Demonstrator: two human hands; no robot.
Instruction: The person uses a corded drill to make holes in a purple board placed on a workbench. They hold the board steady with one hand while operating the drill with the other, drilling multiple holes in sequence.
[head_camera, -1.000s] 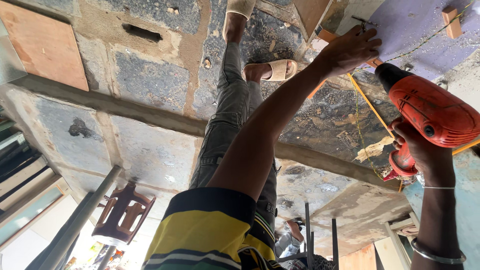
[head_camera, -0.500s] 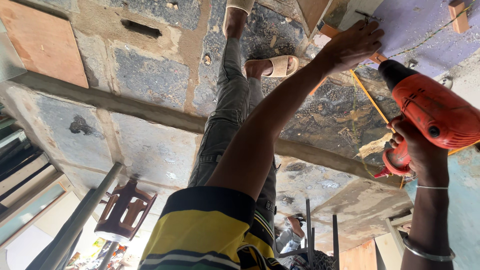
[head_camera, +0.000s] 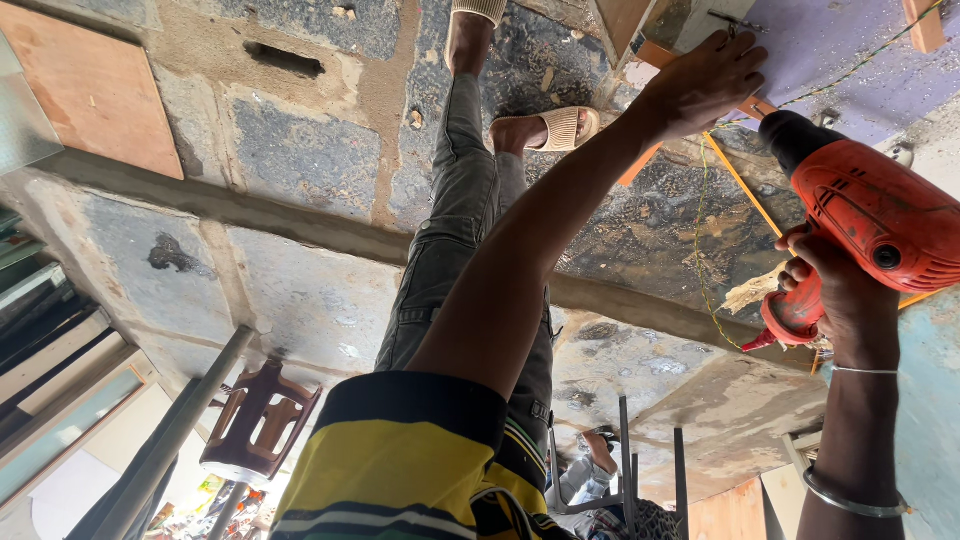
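Against a patchy block wall (head_camera: 300, 170) and lilac panel (head_camera: 850, 50), the left hand (head_camera: 700, 85) presses flat beside a screw (head_camera: 735, 22) while the right hand (head_camera: 845, 295) grips a red drill (head_camera: 870, 215), its nose near but apparently not yet seated; aligning seems next.

The rough grey concrete floor (head_camera: 310, 160), patched with brown mortar bands, carries the items. A raised concrete ridge (head_camera: 300, 225) crosses it. A reddish-brown plywood sheet (head_camera: 95, 90) lies flat on the floor at one corner. A pale purple board (head_camera: 850, 50) lies at the opposite side, with a small wooden block (head_camera: 925, 25) resting on it. A thin green-yellow cord (head_camera: 700, 250) trails across the floor surface.
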